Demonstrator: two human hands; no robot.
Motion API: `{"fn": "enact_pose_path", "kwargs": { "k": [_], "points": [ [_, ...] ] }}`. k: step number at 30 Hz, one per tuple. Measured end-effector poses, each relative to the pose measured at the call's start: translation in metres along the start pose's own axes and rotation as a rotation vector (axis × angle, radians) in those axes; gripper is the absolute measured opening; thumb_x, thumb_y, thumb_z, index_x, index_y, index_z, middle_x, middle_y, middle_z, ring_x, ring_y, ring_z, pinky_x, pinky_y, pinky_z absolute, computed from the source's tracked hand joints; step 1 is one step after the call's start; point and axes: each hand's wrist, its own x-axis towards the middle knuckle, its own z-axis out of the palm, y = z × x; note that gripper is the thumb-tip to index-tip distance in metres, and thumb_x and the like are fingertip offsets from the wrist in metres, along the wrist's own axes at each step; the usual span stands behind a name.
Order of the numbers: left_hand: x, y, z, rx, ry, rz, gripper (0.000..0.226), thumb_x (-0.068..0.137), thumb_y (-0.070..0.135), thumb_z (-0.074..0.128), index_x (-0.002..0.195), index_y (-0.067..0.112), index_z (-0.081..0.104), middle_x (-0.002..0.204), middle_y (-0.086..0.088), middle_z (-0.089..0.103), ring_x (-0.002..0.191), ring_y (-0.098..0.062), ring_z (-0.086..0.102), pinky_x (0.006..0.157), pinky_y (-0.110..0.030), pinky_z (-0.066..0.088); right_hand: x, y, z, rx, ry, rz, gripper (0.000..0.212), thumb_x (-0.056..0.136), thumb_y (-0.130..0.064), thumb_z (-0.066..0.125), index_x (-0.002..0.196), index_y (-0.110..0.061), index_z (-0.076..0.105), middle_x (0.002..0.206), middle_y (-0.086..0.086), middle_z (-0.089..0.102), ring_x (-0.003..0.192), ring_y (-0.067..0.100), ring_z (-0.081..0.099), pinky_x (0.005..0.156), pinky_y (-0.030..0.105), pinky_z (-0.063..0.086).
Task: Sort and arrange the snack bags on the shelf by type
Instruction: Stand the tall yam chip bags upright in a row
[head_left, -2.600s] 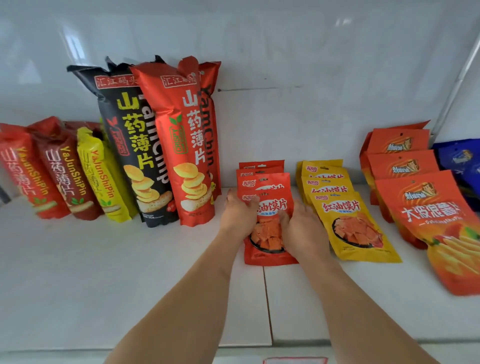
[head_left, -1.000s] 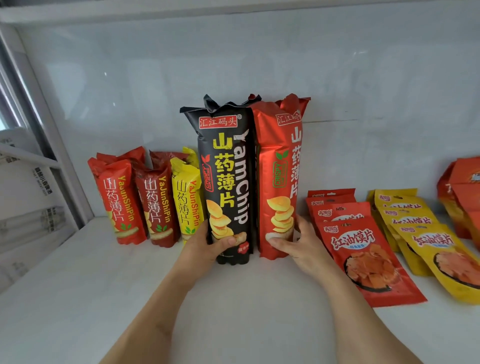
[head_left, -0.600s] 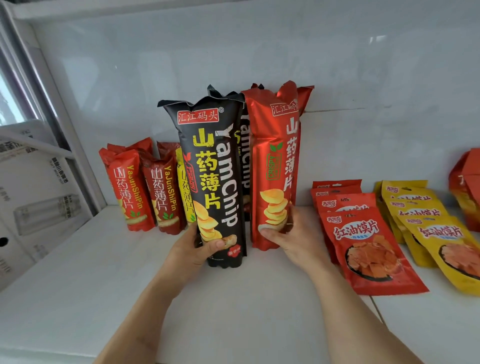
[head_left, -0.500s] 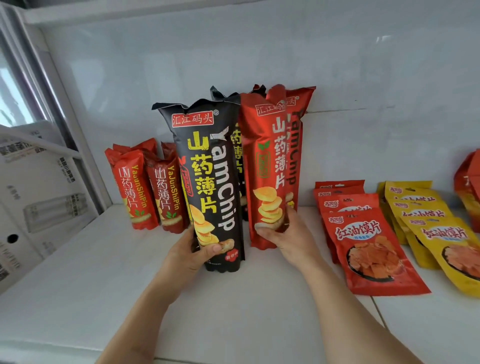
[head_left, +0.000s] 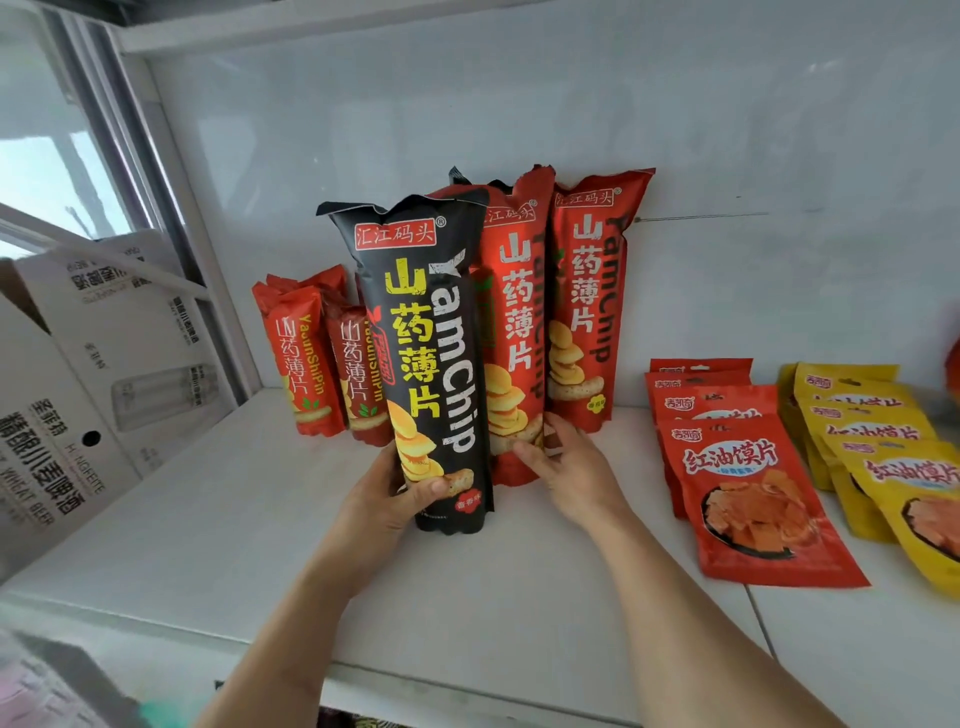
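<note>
My left hand (head_left: 392, 501) grips the lower part of a tall black YamChip bag (head_left: 431, 358), held upright in front of the others. My right hand (head_left: 563, 467) holds the bottom of a tall red YamChip bag (head_left: 511, 332) just behind it. A second tall red YamChip bag (head_left: 589, 306) leans on the back wall to the right. Another black bag's top corner peeks out behind the red one. Small red yam-chip bags (head_left: 301, 358) stand at the left, partly hidden by the black bag.
Flat red pouches (head_left: 748, 483) lie in an overlapping row on the white shelf (head_left: 519, 597) to the right, with yellow pouches (head_left: 883, 441) beyond them. A white cardboard box (head_left: 67, 389) stands at the far left past the shelf post.
The left hand has drawn the black bag forward and to the right, across the front of the red bag. The red bag in the right hand has come away from the second red bag behind.
</note>
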Motion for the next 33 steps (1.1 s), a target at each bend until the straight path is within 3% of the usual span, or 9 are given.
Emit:
{"fn": "enact_pose_path", "kwargs": {
  "k": [2,5,9,16,20,23,27,29,33],
  "points": [
    [-0.001,-0.002,-0.001,-0.002,0.011,-0.005,0.067,0.077,0.036,0.082,0.136,0.032,0.052,0.127,0.016,0.068,0.117,-0.004,0.064,0.094,-0.026,0.050,-0.002,-0.002,-0.002,0.004,-0.039,0.032,0.067,0.091,-0.064,0.046,0.146,-0.026,0.041,0.136,-0.003,0.057,0.116,0.014,0.057,0.094,0.027,0.045],
    [-0.002,-0.002,-0.001,0.012,0.003,-0.016,0.062,0.077,0.033,0.080,0.133,0.035,0.053,0.124,0.019,0.069,0.115,-0.001,0.064,0.090,-0.021,0.050,-0.009,-0.001,-0.008,0.049,-0.032,0.092,0.076,0.088,-0.073,0.033,0.148,-0.027,0.038,0.138,-0.001,0.058,0.120,0.016,0.058,0.102,0.032,0.044],
    [-0.005,0.000,-0.001,0.015,0.002,-0.017,0.050,0.079,0.030,0.078,0.122,0.042,0.056,0.112,0.026,0.071,0.104,0.010,0.064,0.075,-0.007,0.050,-0.022,-0.004,-0.011,0.029,-0.033,0.117,0.073,0.090,-0.072,0.032,0.149,-0.029,0.035,0.143,-0.003,0.054,0.127,0.017,0.054,0.107,0.034,0.039],
    [-0.001,0.004,-0.012,-0.029,0.009,-0.002,0.054,0.078,0.026,0.076,0.128,0.033,0.056,0.106,0.024,0.073,0.094,0.012,0.067,0.069,-0.005,0.051,-0.033,-0.016,-0.003,0.050,0.024,0.134,0.082,0.087,-0.064,0.056,0.153,-0.027,0.026,0.155,-0.004,0.038,0.137,0.015,0.042,0.109,0.033,0.037],
    [0.002,0.005,-0.020,-0.019,0.012,-0.009,0.058,0.080,0.027,0.076,0.132,0.032,0.053,0.118,0.020,0.066,0.092,0.015,0.065,0.066,-0.002,0.048,-0.027,-0.027,0.010,0.135,0.052,0.099,0.097,0.082,-0.057,0.068,0.156,-0.028,0.014,0.159,-0.008,0.026,0.144,0.014,0.031,0.107,0.028,0.029],
    [0.006,0.003,-0.025,0.007,0.024,-0.017,0.058,0.082,0.029,0.077,0.135,0.033,0.053,0.120,0.021,0.066,0.101,0.011,0.062,0.067,-0.001,0.047,-0.017,-0.031,0.022,0.252,0.070,0.049,0.104,0.074,-0.054,0.076,0.155,-0.030,0.015,0.151,-0.012,0.035,0.134,0.005,0.037,0.101,0.022,0.033],
    [0.010,0.002,-0.026,0.008,0.016,-0.024,0.063,0.076,0.039,0.076,0.133,0.036,0.050,0.122,0.022,0.064,0.112,0.006,0.058,0.068,-0.001,0.046,-0.005,-0.027,0.034,0.324,0.085,0.005,0.090,0.072,-0.037,0.085,0.140,-0.045,0.027,0.131,-0.021,0.052,0.119,-0.003,0.052,0.090,0.012,0.044],
    [0.011,-0.001,-0.026,0.006,0.011,-0.022,0.061,0.079,0.037,0.075,0.135,0.036,0.050,0.123,0.022,0.064,0.108,0.009,0.059,0.069,-0.001,0.047,-0.002,-0.025,0.036,0.338,0.114,-0.016,0.085,0.071,-0.034,0.086,0.134,-0.048,0.031,0.130,-0.019,0.054,0.118,-0.003,0.054,0.095,0.018,0.046],
    [0.012,-0.003,-0.025,-0.020,0.010,-0.022,0.067,0.074,0.040,0.076,0.136,0.036,0.050,0.122,0.023,0.065,0.103,0.013,0.062,0.069,-0.003,0.049,-0.004,-0.023,0.036,0.269,0.145,-0.033,0.084,0.073,-0.042,0.083,0.142,-0.041,0.033,0.136,-0.016,0.053,0.121,0.003,0.052,0.099,0.026,0.043]
  ]
}}
